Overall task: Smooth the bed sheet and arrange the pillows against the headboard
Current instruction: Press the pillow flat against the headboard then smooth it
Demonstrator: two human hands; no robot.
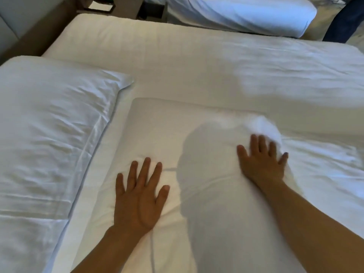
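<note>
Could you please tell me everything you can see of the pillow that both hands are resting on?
The pillow is white, soft and plump, in a smooth fabric case. It lies flat on the bed sheet, beside a second, more creased pillow. The left hand and right hand press on it with fingers spread, denting it. A shadow falls across its middle, and its far right corner looks blurred.

A plump white pillow (177, 154) lies flat across the middle of the bed, dented where it is pressed near both its ends. Just to its left lies a second white pillow (49, 125), creased and with a flat border around it, close beside the first. Under both, the white bed sheet (236, 62) spreads out, wrinkled on the right. The padded headboard (11, 22) stands at the upper left.
</note>
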